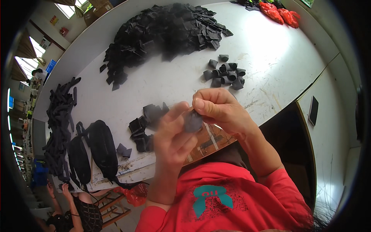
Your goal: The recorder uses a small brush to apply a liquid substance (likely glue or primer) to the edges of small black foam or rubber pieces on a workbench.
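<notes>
Close to the table's front edge, my two hands meet around a small dark grey fabric piece. My left hand is somewhat blurred, its fingers bent around the piece from the left. Thumb and forefinger of my right hand pinch the piece's upper edge. Just left of my left hand lie several loose black fabric pieces, partly hidden by it. Beyond my right hand stands a cluster of small black pieces curled into loops.
A large heap of flat black pieces covers the far side. Black strips pile up at left, beside two black pouches. Red plastic bags lie far right. A dark flat object rests rightward. Another person's arms show lower left.
</notes>
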